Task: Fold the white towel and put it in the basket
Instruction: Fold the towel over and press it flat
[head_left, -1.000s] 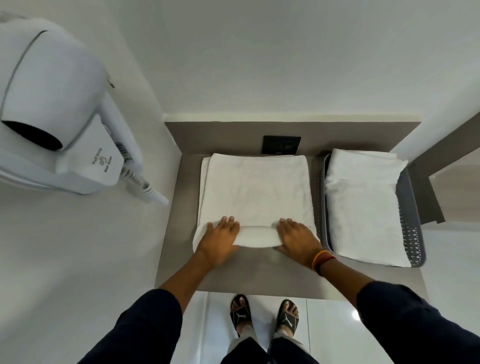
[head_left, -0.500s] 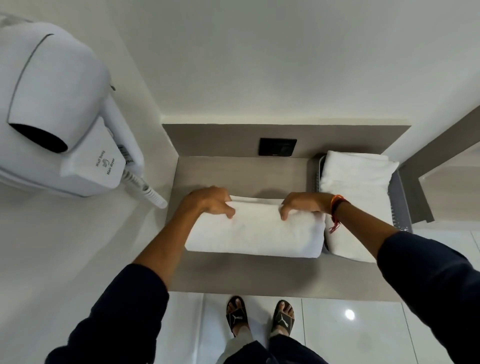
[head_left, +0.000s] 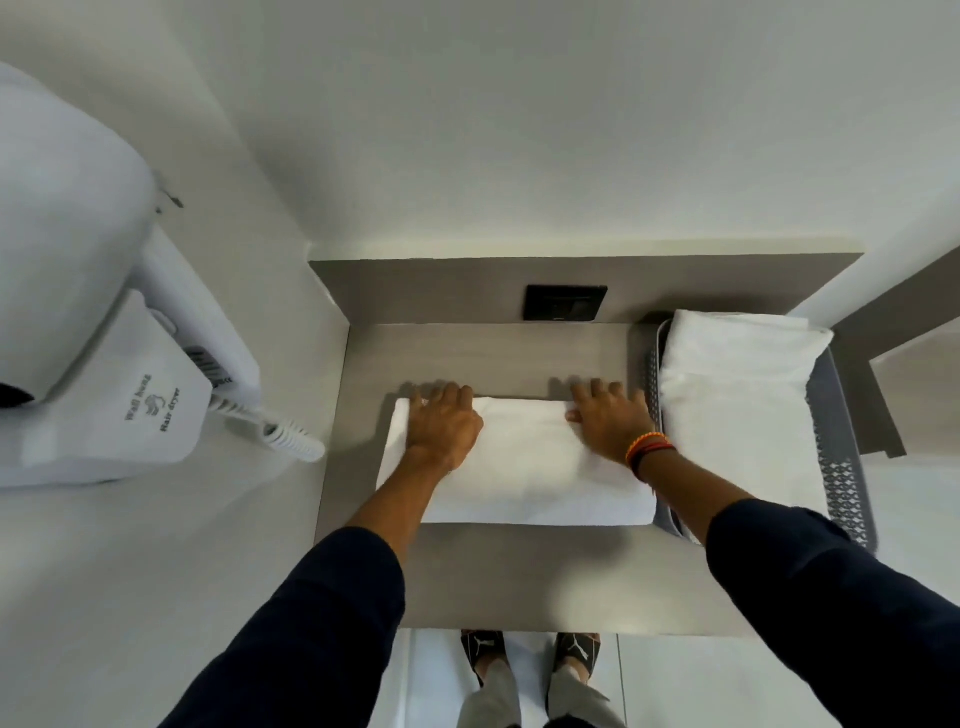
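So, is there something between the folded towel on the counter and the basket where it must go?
Nothing stands between them: the folded towel, under the left hand and right hand, lies right beside the basket. But another white towel already fills the basket, so this one can only go on top.

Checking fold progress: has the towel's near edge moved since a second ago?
Yes. The towel was folded away from the person, its near edge carried toward the black wall plate.
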